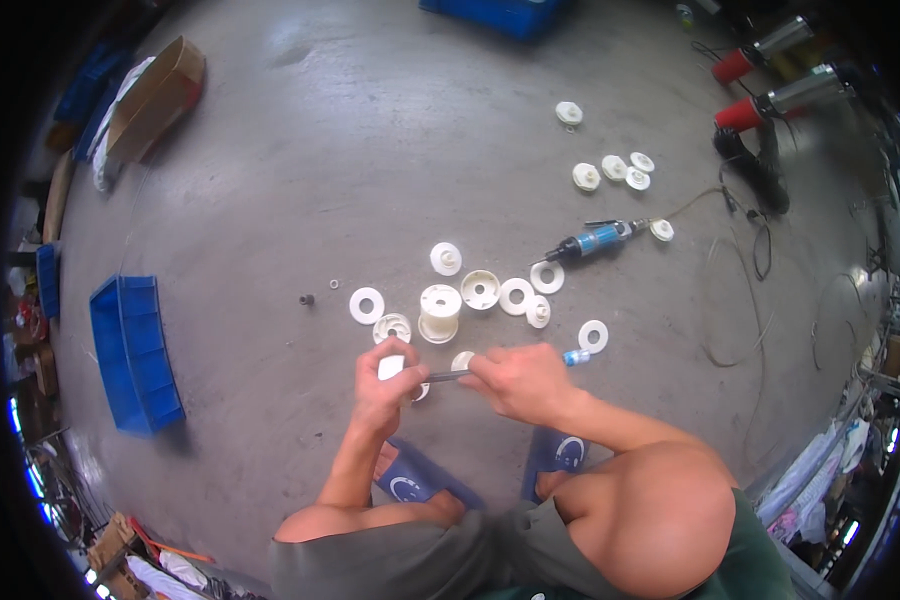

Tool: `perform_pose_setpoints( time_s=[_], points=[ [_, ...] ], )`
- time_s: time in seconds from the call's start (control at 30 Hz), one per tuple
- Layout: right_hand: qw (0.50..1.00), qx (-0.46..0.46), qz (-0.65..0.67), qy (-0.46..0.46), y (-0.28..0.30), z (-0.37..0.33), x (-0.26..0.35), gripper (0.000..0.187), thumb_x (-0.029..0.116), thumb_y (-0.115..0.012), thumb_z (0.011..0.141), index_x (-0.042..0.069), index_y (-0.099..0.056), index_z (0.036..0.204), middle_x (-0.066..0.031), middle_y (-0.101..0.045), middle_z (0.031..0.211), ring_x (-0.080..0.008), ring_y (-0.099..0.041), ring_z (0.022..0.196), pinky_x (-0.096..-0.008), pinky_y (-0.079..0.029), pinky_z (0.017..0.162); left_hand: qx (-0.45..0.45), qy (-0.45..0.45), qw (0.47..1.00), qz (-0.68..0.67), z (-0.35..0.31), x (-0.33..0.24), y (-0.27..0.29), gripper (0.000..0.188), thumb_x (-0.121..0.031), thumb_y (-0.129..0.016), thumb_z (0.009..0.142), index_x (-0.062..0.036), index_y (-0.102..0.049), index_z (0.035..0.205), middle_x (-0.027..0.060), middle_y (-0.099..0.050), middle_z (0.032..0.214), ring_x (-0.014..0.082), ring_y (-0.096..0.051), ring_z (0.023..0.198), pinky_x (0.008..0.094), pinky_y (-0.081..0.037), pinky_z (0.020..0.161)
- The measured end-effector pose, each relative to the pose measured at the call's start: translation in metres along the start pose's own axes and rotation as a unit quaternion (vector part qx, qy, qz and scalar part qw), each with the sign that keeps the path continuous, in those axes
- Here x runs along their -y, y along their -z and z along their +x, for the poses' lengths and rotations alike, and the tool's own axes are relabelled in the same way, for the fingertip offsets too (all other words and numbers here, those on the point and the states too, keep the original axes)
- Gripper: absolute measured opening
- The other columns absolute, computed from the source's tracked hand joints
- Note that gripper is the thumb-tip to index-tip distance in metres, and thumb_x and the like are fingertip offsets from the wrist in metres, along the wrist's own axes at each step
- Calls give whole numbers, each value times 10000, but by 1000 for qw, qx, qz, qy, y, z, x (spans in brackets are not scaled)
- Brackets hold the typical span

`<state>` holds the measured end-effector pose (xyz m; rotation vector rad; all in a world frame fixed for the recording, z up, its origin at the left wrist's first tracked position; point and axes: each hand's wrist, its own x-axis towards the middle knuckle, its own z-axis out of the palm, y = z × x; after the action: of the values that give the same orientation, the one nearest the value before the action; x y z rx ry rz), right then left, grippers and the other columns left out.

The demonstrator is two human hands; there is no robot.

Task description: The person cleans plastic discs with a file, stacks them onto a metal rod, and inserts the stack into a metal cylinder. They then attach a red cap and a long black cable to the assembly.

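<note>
One dark rod (448,377) juts leftward — right grip (515,382) clamps it; left grip (379,392), white piece (391,367).

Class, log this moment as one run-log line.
left hand: holding white part | right hand: gripping dark rod | nearby: white spool, blue-and-black power tool

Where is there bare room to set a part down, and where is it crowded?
Bare floor lies between the blue divided bin and small dark piece, and between the cardboard box and upper white discs. Crowded: around the white spool, where white rings lie close.
</note>
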<state>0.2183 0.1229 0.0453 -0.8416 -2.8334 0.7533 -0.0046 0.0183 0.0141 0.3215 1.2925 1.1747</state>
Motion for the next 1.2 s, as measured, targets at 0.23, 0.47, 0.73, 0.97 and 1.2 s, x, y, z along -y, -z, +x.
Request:
perform_pose_setpoints(
  time_s=[0.23, 0.47, 0.73, 0.97, 1.2],
  points=[
    [932, 153, 309, -111, -30, -14, -7, 444, 475, -572, 1047, 96, -768, 922, -187, -726, 783, -432, -703, 754, -552, -541, 683, 25, -145, 962, 231, -6, 12, -10, 167, -14, -752, 786, -29, -588, 757, 19, -631, 827, 114, -578, 767, 284, -463, 647],
    [957, 112, 224, -144, -42, -14, 11, 428, 463, -600, 1033, 88, -760, 903, -188, -723, 771, -444, -698, 711, -555, -539, 644, -55, -47, 984, 163, -11, 27, -29, 67, -28, -708, 839, -22, -642, 828, 25, -658, 807, 87, -580, 663, 258, -468, 591],
    [966, 73, 185, -163, -47, -5, 13, 443, 477, -596, 1030, 73, -707, 886, -186, -709, 731, -427, -712, 703, -556, -537, 597, -91, -60, 985, 133, 9, 19, -25, 90, -75, -723, 877, -7, -667, 860, -1, -634, 762, 78, -561, 638, 259, -431, 576],
    [972, 61, 170, -151, -33, -34, -41, 347, 409, -641, 1017, 106, -710, 863, -179, -696, 711, -415, -697, 691, -522, -541, 597, 62, -40, 977, 199, 13, 9, -28, 353, -20, -786, 787, 19, -734, 1134, 91, -720, 1041, 172, -687, 951, 297, -558, 792],
    [977, 29, 108, -184, -13, -85, -113, 347, 402, -635, 1008, 104, -693, 841, -170, -705, 754, -427, -687, 722, -518, -548, 627, 88, -215, 886, 401, 50, 23, -60, 438, -120, -828, 750, -35, -734, 1170, 147, -728, 1171, 284, -692, 1114, 376, -540, 974]
  ],
)
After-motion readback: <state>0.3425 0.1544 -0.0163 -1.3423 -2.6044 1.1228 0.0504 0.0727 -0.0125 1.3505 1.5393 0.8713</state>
